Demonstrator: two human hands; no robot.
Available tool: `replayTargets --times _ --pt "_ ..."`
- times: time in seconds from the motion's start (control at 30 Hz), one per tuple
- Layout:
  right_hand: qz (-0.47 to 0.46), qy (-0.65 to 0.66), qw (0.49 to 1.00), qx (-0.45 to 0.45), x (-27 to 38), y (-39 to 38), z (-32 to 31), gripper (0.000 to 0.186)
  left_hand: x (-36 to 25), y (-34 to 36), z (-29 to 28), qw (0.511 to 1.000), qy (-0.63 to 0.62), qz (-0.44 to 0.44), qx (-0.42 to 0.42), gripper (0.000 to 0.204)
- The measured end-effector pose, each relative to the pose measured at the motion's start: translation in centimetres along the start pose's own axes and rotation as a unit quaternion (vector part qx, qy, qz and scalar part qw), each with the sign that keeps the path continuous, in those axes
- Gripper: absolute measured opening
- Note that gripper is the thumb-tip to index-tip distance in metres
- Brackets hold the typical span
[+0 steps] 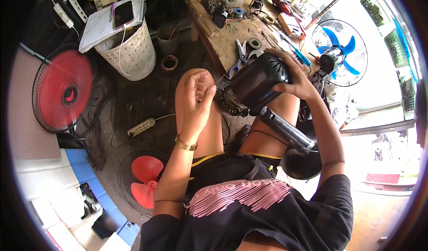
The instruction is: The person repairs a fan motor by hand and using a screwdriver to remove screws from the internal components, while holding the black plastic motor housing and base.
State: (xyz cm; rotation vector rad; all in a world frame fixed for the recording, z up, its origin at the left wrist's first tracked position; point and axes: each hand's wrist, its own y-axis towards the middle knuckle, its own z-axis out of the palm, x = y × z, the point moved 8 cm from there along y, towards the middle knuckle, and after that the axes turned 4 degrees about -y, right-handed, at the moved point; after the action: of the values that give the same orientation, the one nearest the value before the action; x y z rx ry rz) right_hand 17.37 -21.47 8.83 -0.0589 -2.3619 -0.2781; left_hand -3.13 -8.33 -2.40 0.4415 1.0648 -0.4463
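Note:
A black fan motor housing [257, 82] with vent slots at its rounded end lies over my thighs. My right hand [296, 79] grips that slotted end, fingers on top and thumb at the near side. Below the housing a black fan stand neck [285, 128] slants down to a round dark base [303, 159] beside my right hip. A dark ring-shaped part [229, 101] shows at the housing's left end, partly covered. My left hand [199, 92] is raised over my left knee, palm turned inward, fingers loosely curled, thumb apart. I see nothing in it.
A wooden worktable [209, 37] holds scissors [241, 57], a tape roll [254, 43] and a blue-cored spool [238, 13]. A blue-bladed fan [341, 52] stands right. Left are a red fan [67, 90], a white basket [129, 55], a power strip [141, 127] and another red-bladed fan [145, 179].

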Motion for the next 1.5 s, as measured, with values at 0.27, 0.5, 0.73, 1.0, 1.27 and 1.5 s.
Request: replayTargets --times 0.27,0.5,0.73,1.0,1.27,1.5 --pt "-0.032 -0.074 0.996 0.038 -0.4 0.1 4.8 0.086 -3.2 2.5 0.6 0.864 0.454 0.217 0.005 0.029" --pt "-0.049 -0.131 0.989 0.048 0.2 1.1 5.6 0.084 -1.1 3.8 1.0 0.861 0.465 0.203 0.038 0.028" --pt "-0.08 -0.136 0.987 0.006 0.5 1.1 3.6 0.084 -0.4 -0.3 1.9 0.992 0.107 0.048 -0.039 0.018" --pt "-0.079 -0.122 0.987 0.07 -0.9 0.7 5.5 0.086 13.1 -11.9 4.6 0.866 -0.297 -0.375 -0.149 0.021" --pt "-0.106 -0.102 0.987 0.071 -1.1 0.2 5.6 0.086 17.4 -12.2 5.5 0.872 -0.295 -0.373 -0.119 0.028" --pt "-0.103 -0.118 0.986 0.058 -0.7 -0.3 5.8 0.086 17.1 -11.8 6.2 0.863 -0.321 -0.37 -0.123 0.029"
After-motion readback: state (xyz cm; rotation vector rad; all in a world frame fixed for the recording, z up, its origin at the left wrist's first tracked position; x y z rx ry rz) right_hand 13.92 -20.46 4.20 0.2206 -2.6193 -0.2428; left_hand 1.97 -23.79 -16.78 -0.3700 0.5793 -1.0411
